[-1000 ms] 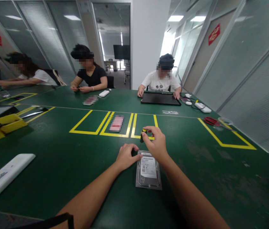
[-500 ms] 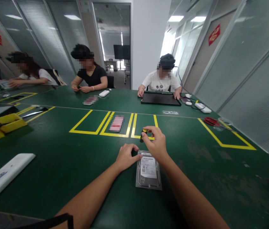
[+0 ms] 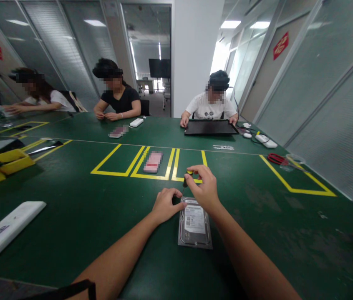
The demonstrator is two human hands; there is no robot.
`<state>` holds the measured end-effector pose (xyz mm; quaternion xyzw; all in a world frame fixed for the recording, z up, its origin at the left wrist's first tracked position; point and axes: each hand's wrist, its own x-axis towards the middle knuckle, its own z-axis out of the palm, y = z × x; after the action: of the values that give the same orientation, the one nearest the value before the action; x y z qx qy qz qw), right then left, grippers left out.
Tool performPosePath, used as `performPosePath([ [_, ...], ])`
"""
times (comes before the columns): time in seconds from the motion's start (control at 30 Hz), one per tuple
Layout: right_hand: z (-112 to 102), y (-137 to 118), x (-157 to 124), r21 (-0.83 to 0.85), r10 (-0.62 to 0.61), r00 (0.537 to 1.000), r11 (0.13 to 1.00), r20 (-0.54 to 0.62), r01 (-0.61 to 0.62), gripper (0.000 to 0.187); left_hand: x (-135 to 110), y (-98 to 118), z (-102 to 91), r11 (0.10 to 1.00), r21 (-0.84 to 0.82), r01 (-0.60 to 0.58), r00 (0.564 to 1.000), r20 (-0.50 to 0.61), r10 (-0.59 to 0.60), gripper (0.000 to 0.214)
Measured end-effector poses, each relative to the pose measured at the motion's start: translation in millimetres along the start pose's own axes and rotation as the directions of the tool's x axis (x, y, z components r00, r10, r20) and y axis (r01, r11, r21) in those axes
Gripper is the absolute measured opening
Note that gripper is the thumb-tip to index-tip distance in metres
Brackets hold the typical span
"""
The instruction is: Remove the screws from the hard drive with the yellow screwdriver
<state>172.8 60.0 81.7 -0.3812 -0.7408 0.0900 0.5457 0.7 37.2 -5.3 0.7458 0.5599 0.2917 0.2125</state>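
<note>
A silver hard drive [image 3: 195, 223] with a white label lies flat on the green table in front of me. My left hand [image 3: 165, 206] is at its far left corner, thumb on the top face and the other fingers curled beside the edge. Between the thumb and fingers of my right hand [image 3: 205, 186] is a small screwdriver [image 3: 185, 181] with a black and yellow handle. It stands nearly upright, its thin shaft pointing down at the drive's far left corner. The tip is too small to make out, and my right hand covers part of the drive's right side.
Beyond my hands are yellow tape outlines and a pink phone [image 3: 153, 161]. At left lie a long white device [image 3: 9, 231] and yellow bins [image 3: 13, 162]; red-handled scissors [image 3: 277, 158] are at right. Across the table, a person holds a black panel [image 3: 210, 127]; other people sit farther left.
My right hand and the screwdriver have shifted very slightly; my left hand and the hard drive stay put. Across the table, the black panel's near edge is tilted a little differently.
</note>
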Motion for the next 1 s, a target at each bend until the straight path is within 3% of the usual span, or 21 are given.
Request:
performPosePath([
  [0.13, 0.2, 0.0, -0.8, 0.0, 0.001, 1.0, 1.0, -0.017, -0.001, 0.014, -0.1, 1.0, -1.0, 1.0, 0.015, 0.004, 1.0, 0.007, -0.005, 0.028],
  [0.5, 0.9, 0.9, -0.8, 0.014, 0.0, 1.0, 1.0, 0.011, 0.0, 0.007, 0.1, 2.6, -1.1, 0.999, 0.022, 0.025, 1.0, 0.011, -0.025, 0.029],
  [0.73, -0.2, -1.7, -1.0, -0.004, 0.024, 1.0, 1.0, -0.001, -0.024, 0.018, -0.1, 3.2, -1.6, 0.999, 0.025, 0.035, 0.999, 0.013, -0.036, 0.03],
  [1.0, 1.7, 0.7, -1.7, 0.019, 0.03, 1.0, 0.999, 0.005, -0.031, 0.011, 0.1, 2.4, -0.6, 0.999, 0.024, 0.026, 1.0, 0.007, -0.026, 0.029],
])
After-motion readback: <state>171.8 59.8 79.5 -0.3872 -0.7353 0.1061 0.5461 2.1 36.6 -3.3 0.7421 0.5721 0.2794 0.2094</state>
